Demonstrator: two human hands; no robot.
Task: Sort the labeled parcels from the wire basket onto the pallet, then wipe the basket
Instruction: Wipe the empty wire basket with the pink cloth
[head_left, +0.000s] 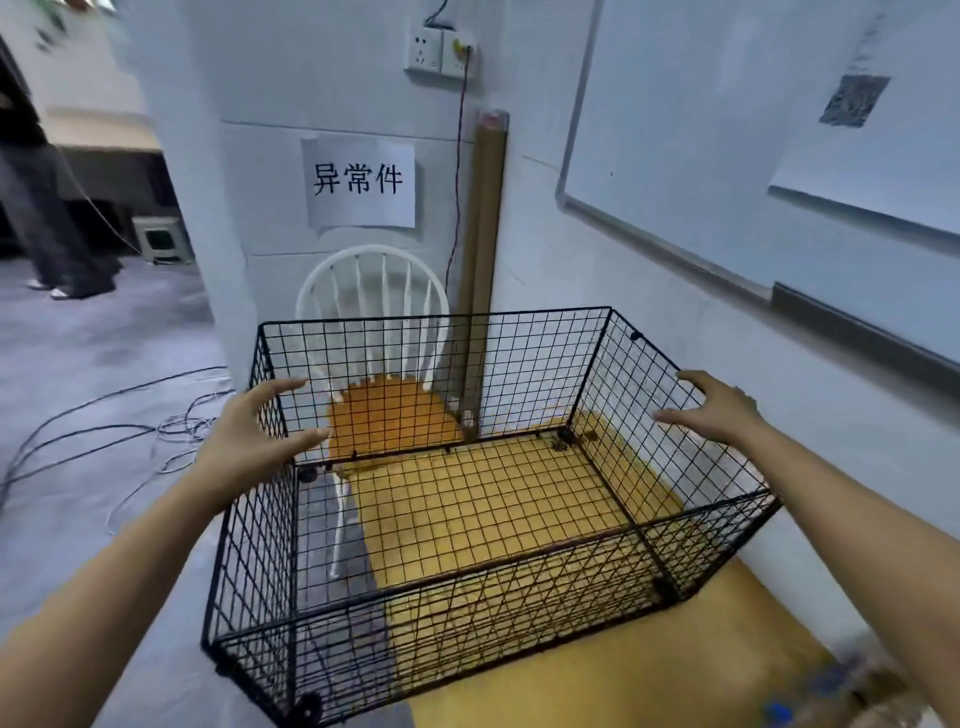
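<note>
Wire basket: black mesh, open at the top, sitting in the corner partly on a yellow surface; its left end reaches out over the grey floor.
Left hand: spread wide at the basket's left wall, near the top rim, fingers straight and thumb apart. It holds nothing (from where I stand I can't say whether the fingertips meet the wire).
Right hand: likewise spread, palm turned towards the right wall, fingers reaching its upper edge. Nothing is gripped, and I can't tell whether it touches.
Behind the basket: a white spindle-back chair with an orange seat, just beyond the far wall.
On the wall: a paper sign with three black characters, and a wall socket above it with a red lead running down.
Corner: a tall cardboard tube standing upright.
Right wall: a whiteboard.
Floor, left: loose cables.
</note>
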